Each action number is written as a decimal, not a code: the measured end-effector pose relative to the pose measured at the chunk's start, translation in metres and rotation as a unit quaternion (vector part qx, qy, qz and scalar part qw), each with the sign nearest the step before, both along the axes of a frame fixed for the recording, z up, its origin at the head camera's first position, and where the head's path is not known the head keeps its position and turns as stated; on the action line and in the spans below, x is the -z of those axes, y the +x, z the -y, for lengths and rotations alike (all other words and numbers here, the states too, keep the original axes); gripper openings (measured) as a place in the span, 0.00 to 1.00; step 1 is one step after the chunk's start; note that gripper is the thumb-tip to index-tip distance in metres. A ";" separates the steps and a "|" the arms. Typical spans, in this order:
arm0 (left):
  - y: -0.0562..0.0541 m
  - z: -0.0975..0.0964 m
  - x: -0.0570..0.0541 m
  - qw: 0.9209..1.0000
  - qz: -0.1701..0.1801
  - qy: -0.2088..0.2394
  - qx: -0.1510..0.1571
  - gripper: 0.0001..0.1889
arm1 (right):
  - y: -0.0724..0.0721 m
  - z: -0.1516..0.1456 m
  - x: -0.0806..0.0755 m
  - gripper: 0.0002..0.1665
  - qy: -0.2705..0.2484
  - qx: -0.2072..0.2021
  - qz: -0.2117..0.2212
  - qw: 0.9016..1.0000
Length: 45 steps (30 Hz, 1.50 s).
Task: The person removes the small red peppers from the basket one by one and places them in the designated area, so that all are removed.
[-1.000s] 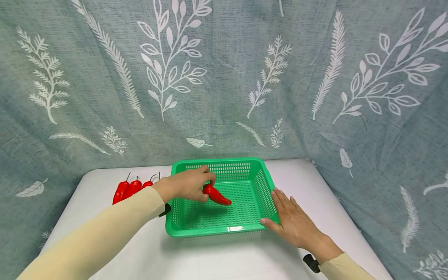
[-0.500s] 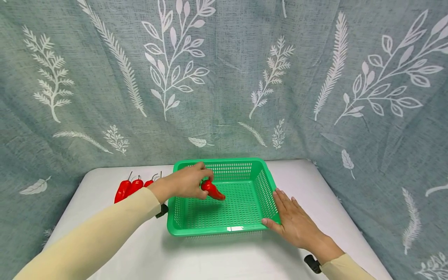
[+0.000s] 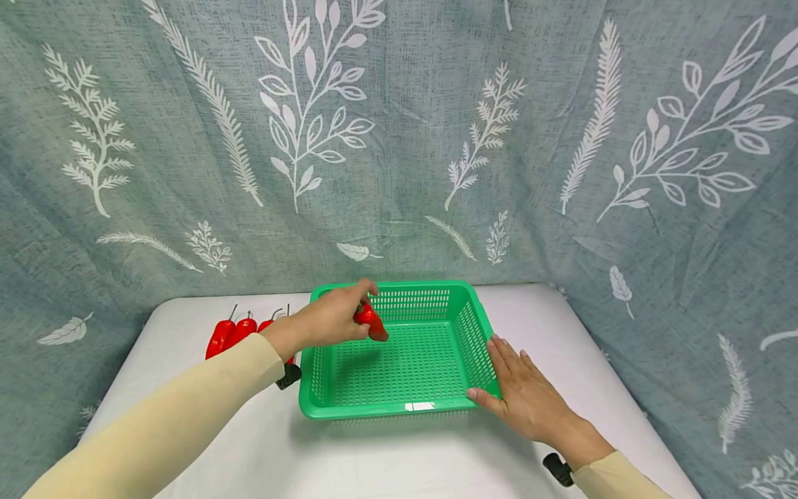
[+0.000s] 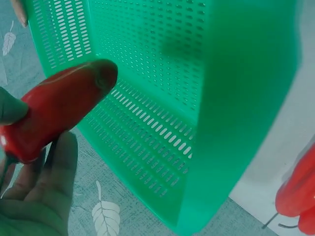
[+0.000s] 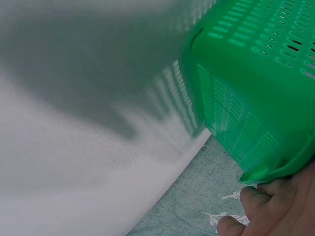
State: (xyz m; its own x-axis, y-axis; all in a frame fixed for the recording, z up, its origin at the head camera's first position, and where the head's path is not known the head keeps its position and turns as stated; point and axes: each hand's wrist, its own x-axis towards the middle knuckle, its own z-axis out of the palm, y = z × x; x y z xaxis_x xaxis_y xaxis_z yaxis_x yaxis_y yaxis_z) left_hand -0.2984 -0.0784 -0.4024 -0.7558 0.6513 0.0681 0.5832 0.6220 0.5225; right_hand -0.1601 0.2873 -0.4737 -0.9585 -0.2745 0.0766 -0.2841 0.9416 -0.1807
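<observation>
My left hand [image 3: 332, 317] holds a red pepper [image 3: 372, 323] near its stem end, over the left part of a green plastic basket [image 3: 389, 410]. In the left wrist view the pepper [image 4: 64, 105] lies between thumb and fingers, its blunt tip pointing toward the basket's inside. The right hand [image 3: 526, 398] rests with fairly straight fingers along the basket's right rim, thumb at the front corner. From the right wrist view, those fingers [image 5: 256, 201] sit at the outside of the rim. No pepper shows on the visible basket floor.
Several red peppers with thin stems [image 3: 232, 334] lie in a row on the white table [image 3: 411, 457] left of the basket, partly covered by the left forearm. A leaf-patterned grey-green cloth [image 3: 399, 173] hangs behind the table and along its sides.
The left hand has drawn slightly back and up with the pepper, whose tip now points more downward and sits further left. The right hand stays at the rim.
</observation>
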 end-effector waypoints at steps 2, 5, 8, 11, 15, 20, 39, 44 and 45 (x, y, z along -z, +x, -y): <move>0.000 0.001 0.001 1.000 0.001 0.003 -0.005 0.33 | -0.001 0.000 0.000 0.59 0.000 -0.001 0.000 1.000; 0.001 0.004 0.003 1.000 0.001 0.007 -0.011 0.34 | -0.002 0.001 0.000 0.59 0.000 -0.002 0.001 1.000; 0.000 0.007 0.004 0.999 0.011 0.020 -0.022 0.36 | -0.002 0.001 -0.001 0.59 0.000 -0.003 0.002 1.000; 0.000 0.011 0.004 0.998 0.031 0.041 -0.031 0.37 | -0.003 0.001 -0.001 0.59 0.001 -0.003 0.003 1.000; 0.001 0.017 0.003 0.996 0.047 0.061 -0.034 0.33 | -0.003 0.002 -0.001 0.59 0.002 -0.003 0.003 1.000; 0.000 0.024 0.003 0.995 0.054 0.069 -0.045 0.34 | -0.003 0.002 -0.001 0.60 0.000 -0.002 0.004 1.000; -0.002 0.076 -0.008 0.976 0.084 0.162 -0.116 0.25 | -0.002 0.001 0.000 0.59 0.002 0.001 0.002 1.000; -0.001 0.087 -0.007 0.970 0.090 0.177 -0.137 0.33 | -0.002 0.002 -0.001 0.59 0.000 0.001 0.002 1.000; 0.000 0.089 -0.007 0.970 0.091 0.181 -0.138 0.34 | -0.002 0.002 -0.001 0.59 0.000 0.001 0.001 1.000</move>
State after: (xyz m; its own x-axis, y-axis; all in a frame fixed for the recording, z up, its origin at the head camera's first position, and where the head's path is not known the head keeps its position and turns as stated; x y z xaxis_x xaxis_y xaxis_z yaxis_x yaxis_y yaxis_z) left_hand -0.2988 -0.1672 -0.3957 -0.9191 0.3804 0.1028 0.2975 0.4989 0.8140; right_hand -0.1619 0.2854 -0.4731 -0.9592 -0.2727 0.0743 -0.2819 0.9421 -0.1813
